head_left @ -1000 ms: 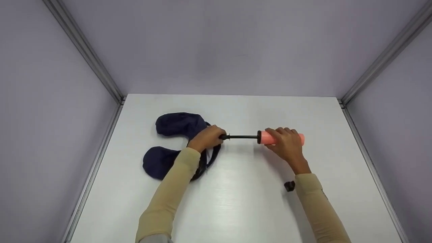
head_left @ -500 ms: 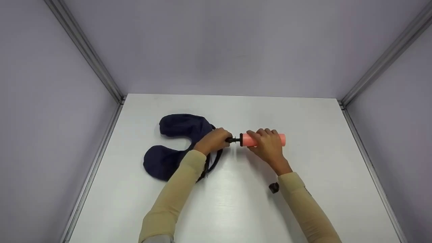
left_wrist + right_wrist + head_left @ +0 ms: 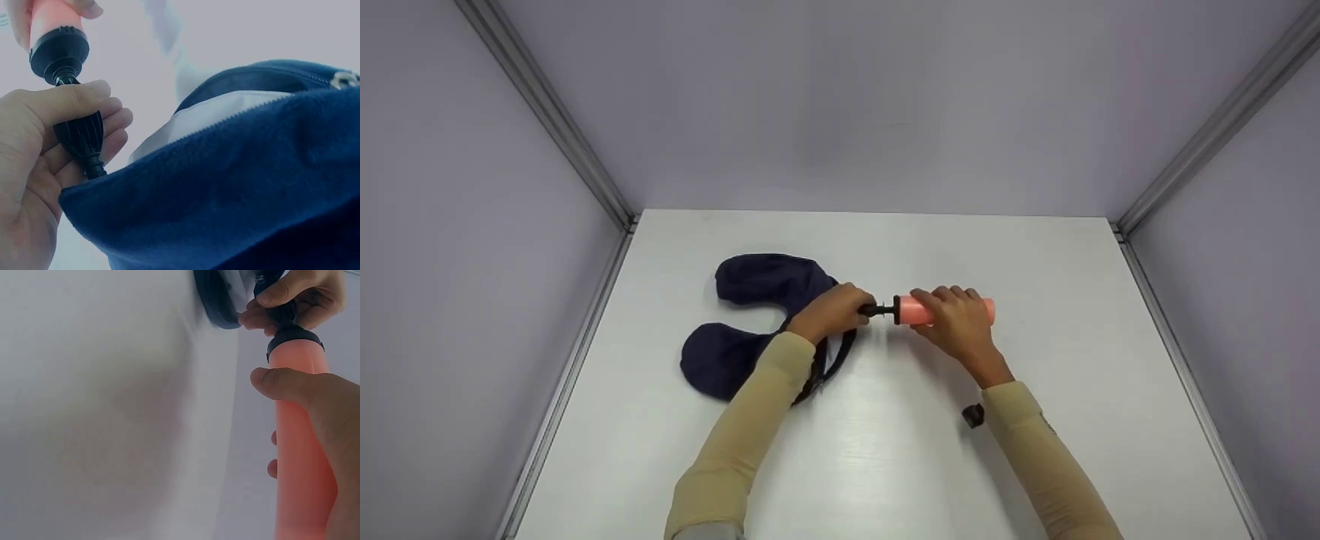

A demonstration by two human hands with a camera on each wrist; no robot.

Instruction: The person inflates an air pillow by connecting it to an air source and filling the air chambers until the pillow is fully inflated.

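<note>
Left hand [image 3: 832,311] curls its fingers around the ribbed black nozzle handle [image 3: 80,135] at the navy fleece U-shaped neck pillow [image 3: 750,322], left of centre on the white table [image 3: 885,465]. Right hand [image 3: 956,322] wraps the salmon-pink cylindrical hand pump [image 3: 982,309]. Open surface lies near and right; table edges well apart.

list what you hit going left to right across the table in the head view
navy neck pillow → left hand gripping the black pump nozzle → pink pump barrel held by the right hand
</note>
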